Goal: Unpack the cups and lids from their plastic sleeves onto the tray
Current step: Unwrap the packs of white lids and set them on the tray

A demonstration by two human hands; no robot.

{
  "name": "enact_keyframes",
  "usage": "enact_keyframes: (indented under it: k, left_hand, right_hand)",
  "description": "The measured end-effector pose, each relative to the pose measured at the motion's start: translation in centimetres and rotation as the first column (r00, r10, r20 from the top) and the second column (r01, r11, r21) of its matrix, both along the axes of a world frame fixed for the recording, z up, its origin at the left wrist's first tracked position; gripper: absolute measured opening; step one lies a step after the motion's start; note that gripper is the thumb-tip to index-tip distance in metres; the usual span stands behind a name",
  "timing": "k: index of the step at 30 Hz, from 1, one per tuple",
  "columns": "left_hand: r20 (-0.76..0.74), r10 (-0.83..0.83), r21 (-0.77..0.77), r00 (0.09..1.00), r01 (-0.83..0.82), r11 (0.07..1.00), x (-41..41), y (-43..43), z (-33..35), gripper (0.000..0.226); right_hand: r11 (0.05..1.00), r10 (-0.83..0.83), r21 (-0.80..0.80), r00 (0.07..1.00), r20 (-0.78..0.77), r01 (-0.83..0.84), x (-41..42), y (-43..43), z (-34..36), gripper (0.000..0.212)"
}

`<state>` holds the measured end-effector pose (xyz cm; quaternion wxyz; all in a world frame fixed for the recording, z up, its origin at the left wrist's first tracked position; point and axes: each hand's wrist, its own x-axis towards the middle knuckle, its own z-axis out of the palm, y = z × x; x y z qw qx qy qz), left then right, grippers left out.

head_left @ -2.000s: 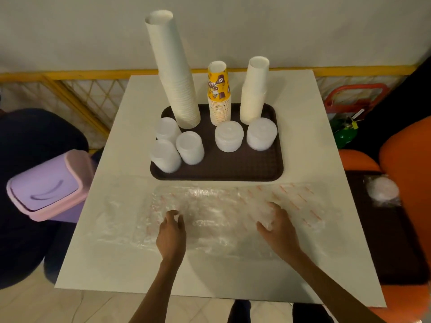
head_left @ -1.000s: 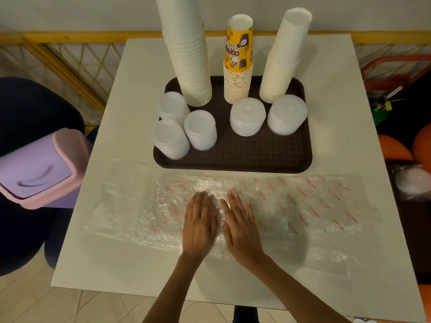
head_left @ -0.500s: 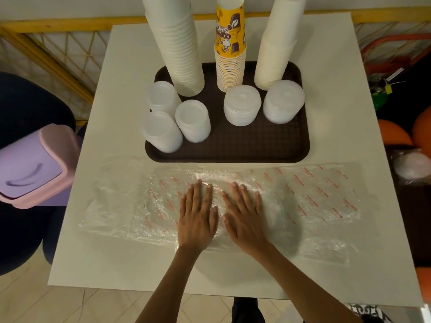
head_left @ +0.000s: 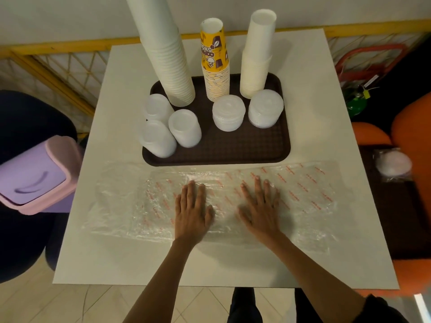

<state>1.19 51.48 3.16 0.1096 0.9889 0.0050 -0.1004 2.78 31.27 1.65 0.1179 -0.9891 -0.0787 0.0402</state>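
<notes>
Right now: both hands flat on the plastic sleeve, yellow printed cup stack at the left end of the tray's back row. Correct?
No. Head view: the yellow printed cup stack stands mid-row on the tray, between the tall white stack and the cream stack. Left hand and right hand lie flat on the plastic sleeve.

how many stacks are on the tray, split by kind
plain white paper cup stacks: 2
yellow printed cup stack: 1
frosted plastic stacks: 3
flat lid stacks: 2
Total: 8
</notes>
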Motion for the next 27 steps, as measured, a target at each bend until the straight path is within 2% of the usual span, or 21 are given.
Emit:
enact_keyframes:
  k: [5, 8, 12, 15, 19, 23, 25, 27]
  left_hand:
    - [-0.023, 0.108, -0.007, 0.994, -0.108, 0.994, 1.4, -1.2, 2.5, 0.061]
    - [0.079, 0.119, -0.148, 0.99, -0.107, 0.983, 2.5, -3.6, 4.6, 0.051]
    - [0.143, 0.007, -0.327, 0.99, 0.04, 0.944, 4.9, -9.1, 7.3, 0.042]
    - [0.172, -0.081, -0.403, 0.982, 0.145, 0.904, 6.5, -14.7, 9.0, 0.039]
    - [0.155, -0.173, -0.497, 0.972, 0.229, 0.837, 8.3, -24.9, 9.9, 0.036]
    - [0.096, -0.179, -0.577, 0.979, 0.201, 0.791, 8.8, -32.5, 10.2, 0.035]
    - [0.057, -0.197, -0.631, 0.979, 0.188, 0.753, 9.3, -37.0, 10.0, 0.033]
    - [-0.036, -0.188, -0.688, 0.982, 0.112, 0.717, 10.2, -41.7, 9.0, 0.031]
  right_hand:
    - [0.982, -0.082, 0.175, 0.993, 0.089, 0.065, 1.1, -0.6, 2.1, 0.048]
    - [0.962, -0.102, 0.268, 0.98, 0.171, 0.053, 2.3, -2.8, 3.8, 0.038]
    - [0.94, -0.208, 0.319, 0.944, 0.256, 0.121, 4.1, -7.6, 6.3, 0.032]
    - [0.904, -0.32, 0.366, 0.919, 0.23, 0.223, 4.8, -12.5, 7.6, 0.036]
    - [0.77, -0.548, 0.46, 0.827, 0.123, 0.442, 5.1, -21.5, 8.5, 0.033]
    - [0.651, -0.646, 0.526, 0.763, 0.005, 0.548, 5.1, -28.0, 7.6, 0.021]
    - [0.537, -0.691, 0.587, 0.715, -0.105, 0.606, 5.1, -32.0, 7.1, 0.021]
    - [0.362, -0.722, 0.612, 0.627, -0.293, 0.703, 5.4, -36.1, 6.3, 0.024]
